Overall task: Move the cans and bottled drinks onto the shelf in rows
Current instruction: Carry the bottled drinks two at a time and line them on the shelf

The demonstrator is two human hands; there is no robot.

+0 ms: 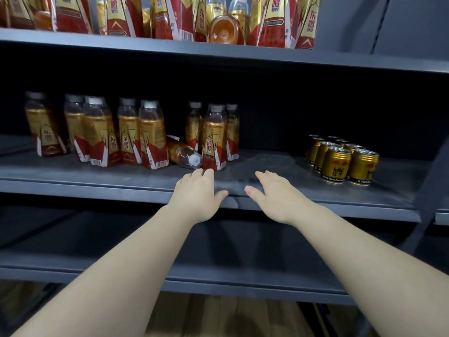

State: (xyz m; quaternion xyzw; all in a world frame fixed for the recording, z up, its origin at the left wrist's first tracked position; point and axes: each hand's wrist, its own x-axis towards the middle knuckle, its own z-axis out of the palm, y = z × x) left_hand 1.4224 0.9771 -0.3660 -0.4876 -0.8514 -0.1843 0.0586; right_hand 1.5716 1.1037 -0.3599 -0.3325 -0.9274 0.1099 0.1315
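Several gold-and-red bottled drinks point(102, 135) stand on the left half of the grey middle shelf point(267, 188). One bottle point(183, 153) lies on its side among them, its white cap toward me. A standing bottle point(213, 142) is just beyond my left hand point(196, 193), whose fingertips reach its base. Several gold cans point(336, 164) stand in rows at the shelf's right. My right hand point(274, 193) is stretched flat over the bare shelf between bottles and cans. Both hands have straight fingers and hold nothing.
The top shelf point(218, 53) carries more of the same bottles, one lying with its bottom facing me point(223, 29). A lower grey shelf point(243, 259) runs beneath my forearms. A slanted shelf upright point(430, 190) stands at the right. Wooden floor point(206, 314) shows below.
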